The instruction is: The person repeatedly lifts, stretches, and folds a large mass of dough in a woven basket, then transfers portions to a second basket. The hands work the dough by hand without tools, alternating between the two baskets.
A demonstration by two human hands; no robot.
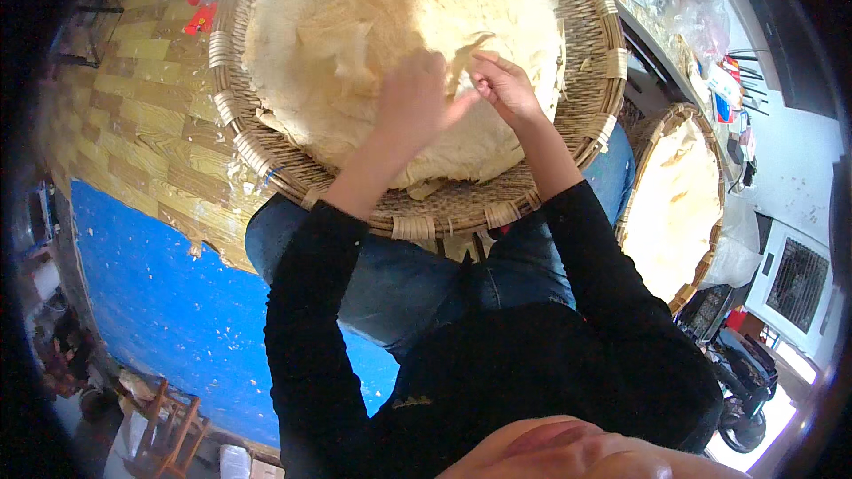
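Note:
A broad, round stack of thin, pale flatbread-like sheets (346, 40) lies before me in a large round wicker basket (426, 226). My left hand (413, 93) is blurred over the middle of the stack, thumb spread away from the fingers and nothing seen in it. Just to its right, my right hand (506, 86) has its thumb and fingertips pinched together. A small curled flap (476, 43) of thin sheet rises at those fingertips and seems to be caught between them. The stack's edge is ragged, with loose bits lying inside the rim.
The basket stands over my knees (399, 293). A second wicker basket (719, 213) with pale sheets is at the right, beside a cluttered counter (672, 33). Wood-patterned flooring (153, 100) and a blue floor area (166, 319) carry scattered crumbs. A wooden stool (176, 426) is at lower left.

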